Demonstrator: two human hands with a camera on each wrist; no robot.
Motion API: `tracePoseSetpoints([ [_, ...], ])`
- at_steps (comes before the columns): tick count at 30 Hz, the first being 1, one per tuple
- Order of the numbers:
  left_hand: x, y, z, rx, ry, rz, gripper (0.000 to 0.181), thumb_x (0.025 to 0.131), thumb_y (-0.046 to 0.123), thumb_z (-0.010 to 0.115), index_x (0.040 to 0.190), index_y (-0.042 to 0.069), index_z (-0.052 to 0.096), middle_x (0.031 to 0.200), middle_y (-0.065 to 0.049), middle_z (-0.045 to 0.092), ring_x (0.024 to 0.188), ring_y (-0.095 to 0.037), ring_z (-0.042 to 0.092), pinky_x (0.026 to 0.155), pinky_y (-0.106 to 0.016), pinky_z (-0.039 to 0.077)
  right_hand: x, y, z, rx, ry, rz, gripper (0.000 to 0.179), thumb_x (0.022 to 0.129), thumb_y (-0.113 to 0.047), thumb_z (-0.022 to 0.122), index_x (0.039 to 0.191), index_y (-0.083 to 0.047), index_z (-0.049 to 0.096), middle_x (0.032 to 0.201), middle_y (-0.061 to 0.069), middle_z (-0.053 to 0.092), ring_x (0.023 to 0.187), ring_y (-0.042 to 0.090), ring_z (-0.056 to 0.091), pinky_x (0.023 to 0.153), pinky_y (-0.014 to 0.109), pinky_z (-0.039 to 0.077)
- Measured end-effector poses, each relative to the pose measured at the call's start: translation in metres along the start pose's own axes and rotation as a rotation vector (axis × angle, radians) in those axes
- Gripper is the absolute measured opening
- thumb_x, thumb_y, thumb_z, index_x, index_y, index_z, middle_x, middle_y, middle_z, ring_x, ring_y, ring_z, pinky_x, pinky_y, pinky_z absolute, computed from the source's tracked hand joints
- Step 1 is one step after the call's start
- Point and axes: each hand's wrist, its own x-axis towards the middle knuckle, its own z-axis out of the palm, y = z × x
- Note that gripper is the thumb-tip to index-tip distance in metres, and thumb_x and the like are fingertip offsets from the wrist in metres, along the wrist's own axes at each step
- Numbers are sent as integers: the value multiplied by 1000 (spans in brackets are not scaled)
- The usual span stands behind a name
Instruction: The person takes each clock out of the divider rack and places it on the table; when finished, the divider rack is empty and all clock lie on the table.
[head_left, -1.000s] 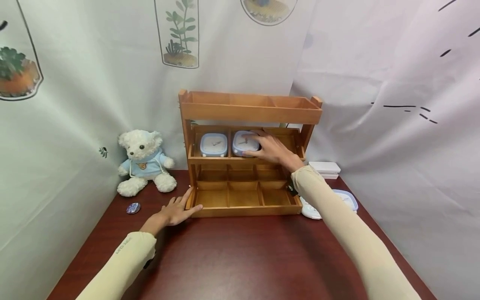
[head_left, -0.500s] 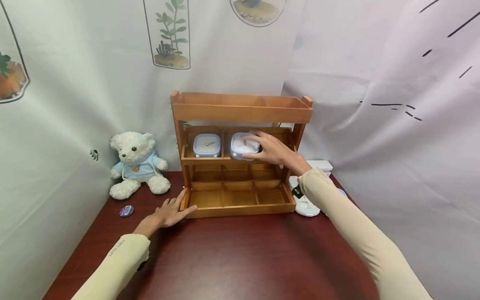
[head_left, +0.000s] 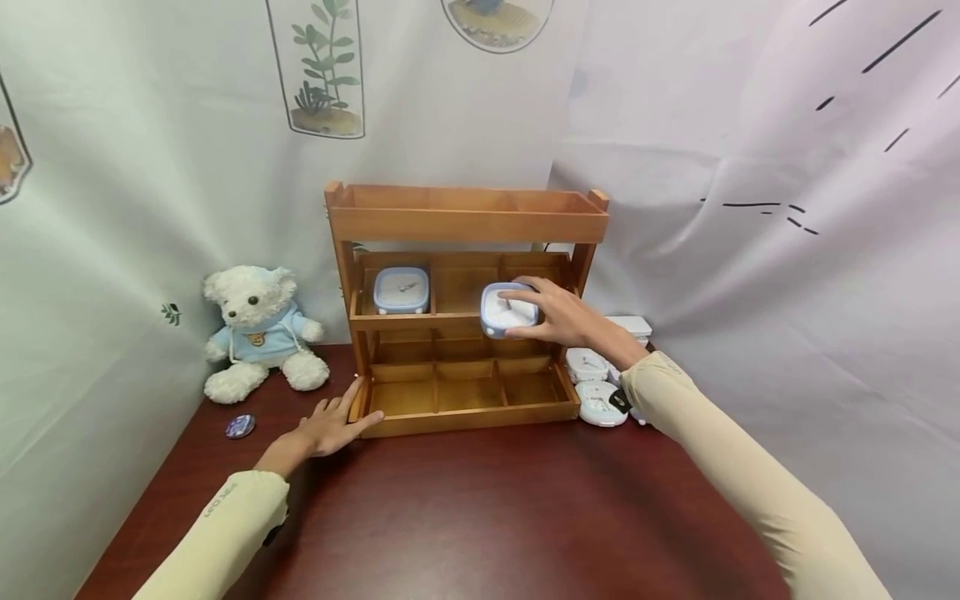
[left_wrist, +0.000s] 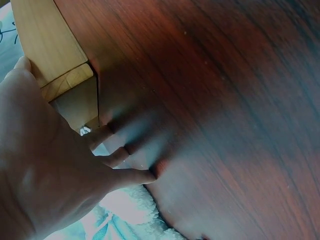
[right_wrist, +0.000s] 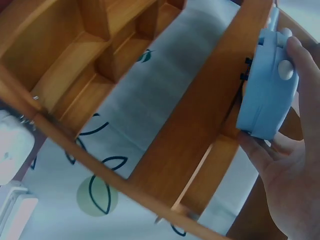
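My right hand grips a light-blue alarm clock between thumb and fingers, just in front of the middle tier of a wooden shelf. The right wrist view shows the clock edge-on, with white feet and small black knobs on its back. A matching blue alarm clock stands in the left compartment of that tier. My left hand touches the shelf's lower left corner, fingers spread and thumb along the front edge. In the left wrist view, its fingertips reach down to the dark tabletop.
White clocks and a flat white box lie right of the shelf. A white teddy bear in a blue hoodie sits at the left, with a small round tin before it. Fabric walls enclose the table.
The held clock has come out of the middle compartment, forward and to the right, in my right hand. My left hand stays at the shelf corner. The head view has turned slightly right.
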Motion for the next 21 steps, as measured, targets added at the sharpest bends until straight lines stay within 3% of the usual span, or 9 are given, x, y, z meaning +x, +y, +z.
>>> tracePoseSetpoints([
  [9,1,-1,0,14,0,3,100,99,78,35,168,21,-9,162,-38,23,148,-63,14,103,-87,15,-40,9,-3,29,-6,-19,68,91,-49,79,150,-21,58,157,19,45,141,41,45,113,62,37],
  [14,1,-3,0,7,-8,8,99,99,78,34,167,21,-10,162,-39,21,147,-64,13,103,-88,14,-69,15,-4,36,-6,-24,67,91,-48,79,149,-21,59,155,20,46,141,42,45,110,61,40],
  [21,-3,3,-3,16,-11,6,99,100,76,36,168,18,-7,162,-39,23,148,-64,14,102,-88,16,-107,21,-1,55,-43,52,67,92,-52,77,150,-24,58,158,18,43,144,42,42,106,65,43],
])
